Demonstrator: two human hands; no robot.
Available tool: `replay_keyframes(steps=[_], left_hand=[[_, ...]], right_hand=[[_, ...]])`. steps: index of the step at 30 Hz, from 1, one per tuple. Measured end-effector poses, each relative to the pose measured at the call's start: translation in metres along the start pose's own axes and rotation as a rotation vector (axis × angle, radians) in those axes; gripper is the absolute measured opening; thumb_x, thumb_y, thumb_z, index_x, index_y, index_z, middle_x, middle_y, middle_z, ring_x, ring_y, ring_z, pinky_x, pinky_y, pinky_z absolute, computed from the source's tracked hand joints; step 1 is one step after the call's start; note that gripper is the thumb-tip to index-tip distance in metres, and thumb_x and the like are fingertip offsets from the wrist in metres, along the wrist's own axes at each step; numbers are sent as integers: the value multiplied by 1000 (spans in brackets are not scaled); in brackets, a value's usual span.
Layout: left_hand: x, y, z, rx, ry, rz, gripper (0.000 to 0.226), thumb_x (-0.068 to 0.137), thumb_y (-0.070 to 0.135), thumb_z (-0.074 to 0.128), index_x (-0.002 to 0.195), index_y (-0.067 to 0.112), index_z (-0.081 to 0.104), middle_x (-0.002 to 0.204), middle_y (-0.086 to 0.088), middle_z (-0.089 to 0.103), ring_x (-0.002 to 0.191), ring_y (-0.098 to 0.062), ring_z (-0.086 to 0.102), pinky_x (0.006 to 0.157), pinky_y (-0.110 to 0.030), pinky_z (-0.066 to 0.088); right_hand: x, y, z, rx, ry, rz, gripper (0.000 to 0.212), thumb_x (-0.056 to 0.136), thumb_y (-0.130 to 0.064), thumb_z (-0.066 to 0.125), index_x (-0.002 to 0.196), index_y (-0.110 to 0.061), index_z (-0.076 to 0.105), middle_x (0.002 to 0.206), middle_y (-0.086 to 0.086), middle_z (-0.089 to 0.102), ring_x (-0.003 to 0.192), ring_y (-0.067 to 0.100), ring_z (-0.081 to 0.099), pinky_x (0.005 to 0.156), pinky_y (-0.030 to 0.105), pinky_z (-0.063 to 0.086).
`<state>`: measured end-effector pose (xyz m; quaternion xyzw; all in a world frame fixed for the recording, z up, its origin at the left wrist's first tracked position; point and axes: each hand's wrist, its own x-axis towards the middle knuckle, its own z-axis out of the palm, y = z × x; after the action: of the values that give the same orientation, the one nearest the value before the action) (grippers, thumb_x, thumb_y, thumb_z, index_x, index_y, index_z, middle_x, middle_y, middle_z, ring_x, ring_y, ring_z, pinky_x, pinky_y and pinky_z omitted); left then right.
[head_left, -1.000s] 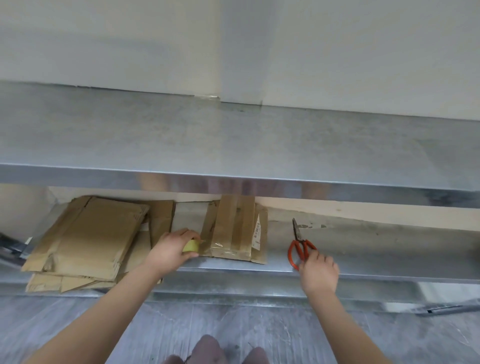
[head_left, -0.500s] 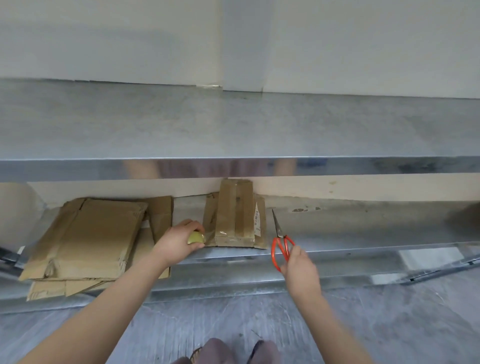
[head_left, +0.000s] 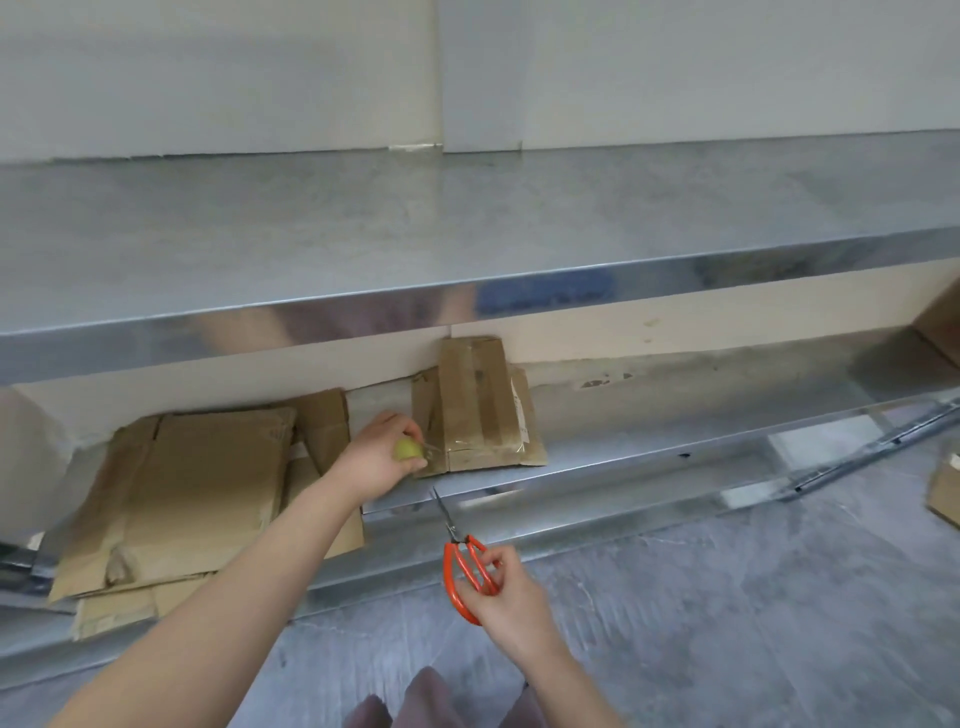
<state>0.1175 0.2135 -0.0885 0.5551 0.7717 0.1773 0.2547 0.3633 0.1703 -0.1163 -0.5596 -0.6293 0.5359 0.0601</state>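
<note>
A: What is nearest to you?

B: Your right hand (head_left: 506, 587), low and out over the floor. Its fingers curl through the orange loops of the scissors (head_left: 450, 582) and grip them. The blades lie together and point to 11 o'clock, with the tip just in front of the lower shelf (head_left: 675, 436).

A: And your other hand?

B: Your left hand (head_left: 382, 457) is farther in, at 11 o'clock from the scissors and resting on that shelf. It is wrapped round a small yellow-green thing (head_left: 407, 450). A thin metal bit sticks out toward 3 o'clock.

A: Where does that sit against the parcel?

B: The taped cardboard parcel (head_left: 478, 410) lies flat on the shelf, just at 3 o'clock of your left hand, and the metal bit reaches its near left corner. You cannot tell whether it touches. The scissors are well apart from the parcel, at its 6 o'clock.

A: Anything beyond?

B: 1 flattened cardboard stack (head_left: 192, 488) at 9 o'clock of your left hand, then the upper shelf (head_left: 467, 234) and the wall (head_left: 675, 73).
</note>
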Motion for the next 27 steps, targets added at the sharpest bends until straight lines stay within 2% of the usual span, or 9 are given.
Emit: replay_keyframes(steps=[2,5,7,11,14,16,21,27], left_hand=[[0,-2,0,7,-9,12,26,81,28,74,99,21,56,109,2,49,97,-12,46,75,-23,30],[0,-4,-2,16,-21,18,28,81,27,74,103,19,58,108,4,47,98,-12,45,75,-22,29],[0,-6,-3,24,-30,14,30,81,27,74,105,19,58,108,5,46,98,-12,45,75,-22,29],[1,-8,-5,34,-44,15,30,81,27,74,106,21,58,109,6,45,98,-11,45,74,-22,29],[3,-8,-6,27,-50,25,30,82,27,73,107,21,58,110,6,46,98,-11,46,77,-22,31],[3,-8,-7,24,-47,26,29,82,26,73,106,21,58,109,6,46,97,-11,46,76,-23,32],[3,-11,-5,4,-55,28,29,82,25,73,107,19,59,109,5,47,97,-11,47,77,-20,31],[4,-12,-3,11,-75,26,28,82,26,73,105,19,59,107,5,47,98,-12,48,79,-22,33]], right_hand=[[3,-4,7,96,-62,54,56,53,-67,67,93,-31,51,84,-12,69,75,0,64,68,21,49],[9,-11,13,201,-79,81,61,53,-71,73,94,-31,53,72,-15,63,69,-3,62,63,14,43],[11,-16,14,252,-93,87,52,64,-65,75,96,-29,54,70,-15,61,64,-6,59,59,10,40],[17,-24,13,294,-142,134,40,80,-56,71,102,-27,54,88,-5,63,75,-3,61,62,12,41],[21,-32,10,303,-162,163,31,84,-54,67,96,-29,54,78,-8,55,55,-8,53,46,4,33],[25,-35,10,291,-159,182,29,86,-54,65,95,-29,53,76,-9,54,58,-3,49,43,5,31],[33,-33,10,304,-148,219,15,94,-37,59,103,-25,58,73,-5,55,62,5,50,44,9,34],[35,-26,10,279,-101,124,4,95,-20,56,91,-20,56,65,-5,53,58,6,48,56,15,39]])
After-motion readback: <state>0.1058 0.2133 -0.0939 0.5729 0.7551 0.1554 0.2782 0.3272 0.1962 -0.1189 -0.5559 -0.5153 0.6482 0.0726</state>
